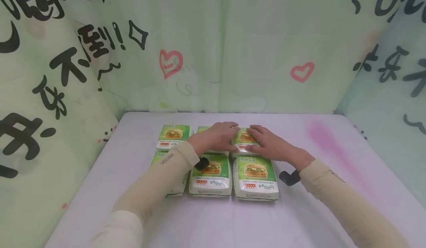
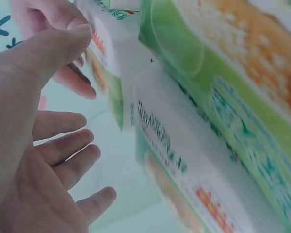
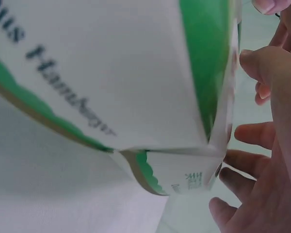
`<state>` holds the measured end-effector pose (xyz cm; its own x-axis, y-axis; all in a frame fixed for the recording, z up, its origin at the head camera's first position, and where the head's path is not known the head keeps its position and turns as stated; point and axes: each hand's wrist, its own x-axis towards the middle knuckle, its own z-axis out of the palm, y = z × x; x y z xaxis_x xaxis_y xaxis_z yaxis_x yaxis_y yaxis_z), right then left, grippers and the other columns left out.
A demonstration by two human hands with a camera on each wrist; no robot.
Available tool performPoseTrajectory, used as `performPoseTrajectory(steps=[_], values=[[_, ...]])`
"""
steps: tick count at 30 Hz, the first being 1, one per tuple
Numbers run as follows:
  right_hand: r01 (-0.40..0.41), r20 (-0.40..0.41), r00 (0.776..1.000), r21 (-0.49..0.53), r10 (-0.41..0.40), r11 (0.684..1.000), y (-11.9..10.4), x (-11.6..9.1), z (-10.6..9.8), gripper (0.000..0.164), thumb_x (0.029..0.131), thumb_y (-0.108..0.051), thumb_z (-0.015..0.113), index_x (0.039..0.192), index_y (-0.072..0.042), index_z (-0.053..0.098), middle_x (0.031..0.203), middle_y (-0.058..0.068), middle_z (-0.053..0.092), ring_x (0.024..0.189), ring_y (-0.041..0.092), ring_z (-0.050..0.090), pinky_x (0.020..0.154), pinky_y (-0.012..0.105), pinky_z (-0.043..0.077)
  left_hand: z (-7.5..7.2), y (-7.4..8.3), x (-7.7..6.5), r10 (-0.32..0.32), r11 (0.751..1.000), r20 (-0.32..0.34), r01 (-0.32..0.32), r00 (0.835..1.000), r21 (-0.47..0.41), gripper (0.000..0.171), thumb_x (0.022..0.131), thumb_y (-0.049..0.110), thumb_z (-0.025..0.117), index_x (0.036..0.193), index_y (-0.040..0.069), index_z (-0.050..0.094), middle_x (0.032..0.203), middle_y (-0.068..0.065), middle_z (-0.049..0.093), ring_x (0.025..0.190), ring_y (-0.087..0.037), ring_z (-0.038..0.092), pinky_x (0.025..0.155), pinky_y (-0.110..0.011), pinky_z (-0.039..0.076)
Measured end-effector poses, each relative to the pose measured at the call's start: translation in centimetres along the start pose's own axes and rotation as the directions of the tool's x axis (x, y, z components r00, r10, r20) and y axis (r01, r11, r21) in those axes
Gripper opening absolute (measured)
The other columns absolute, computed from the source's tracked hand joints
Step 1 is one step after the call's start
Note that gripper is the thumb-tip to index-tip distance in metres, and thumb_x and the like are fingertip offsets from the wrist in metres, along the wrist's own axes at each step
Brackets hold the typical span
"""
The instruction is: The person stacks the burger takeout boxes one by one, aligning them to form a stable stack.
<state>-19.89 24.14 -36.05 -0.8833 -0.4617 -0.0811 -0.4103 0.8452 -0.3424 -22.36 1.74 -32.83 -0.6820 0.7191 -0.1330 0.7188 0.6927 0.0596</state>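
Green-and-white hamburger packs lie in two rows, each printed with a burger picture. At the right end of the back row, a pack point(image 1: 245, 137) sits between both hands. My left hand point(image 1: 217, 137) is at its left side, fingers mostly extended, reaching across the back middle pack point(image 1: 202, 128). On the other side, my right hand point(image 1: 274, 144) has its fingertips right at the pack's right edge. In the left wrist view the left thumb point(image 2: 63, 48) overlaps a pack's printed face. The right wrist view shows loosely bent right fingers point(image 3: 247, 162) beside a white pack side point(image 3: 111, 73).
In front lie a right pack point(image 1: 255, 177), a middle pack point(image 1: 213, 185) and a left one partly hidden by the left sleeve point(image 1: 159, 181). A back left pack point(image 1: 173, 134) stands beyond. The white table point(image 1: 299, 218) meets printed curtains point(image 1: 259, 48) behind and at the sides.
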Motion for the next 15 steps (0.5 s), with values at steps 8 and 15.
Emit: performPoseTrajectory(steps=[8,15], values=[[0.013,-0.1,0.995,-0.07,-0.019,0.997,-0.9,-0.4,-0.2,0.078,0.095,-0.048,0.06,0.153,-0.004,0.033,0.159,0.021,0.028,0.145,0.043,0.031,0.116,0.059,0.031,-0.1,-1.3,-3.4,-0.047,0.999,-0.065,0.047,0.997,0.001,0.074,0.095,0.049,0.061,0.15,0.003,0.039,0.158,-0.014,0.036,0.146,-0.029,0.035,0.118,-0.047,0.033],[-0.01,-0.162,0.987,-0.098,-0.006,0.995,-2.2,-1.6,-0.4,0.078,0.097,-0.051,0.054,0.153,-0.002,0.031,0.16,0.022,0.027,0.146,0.044,0.026,0.119,0.06,0.024,0.3,-2.4,-6.8,-0.155,0.986,-0.042,0.153,0.987,-0.066,0.079,0.098,0.052,0.053,0.157,0.009,0.024,0.165,-0.011,0.02,0.153,-0.031,0.016,0.123,-0.054,0.017]])
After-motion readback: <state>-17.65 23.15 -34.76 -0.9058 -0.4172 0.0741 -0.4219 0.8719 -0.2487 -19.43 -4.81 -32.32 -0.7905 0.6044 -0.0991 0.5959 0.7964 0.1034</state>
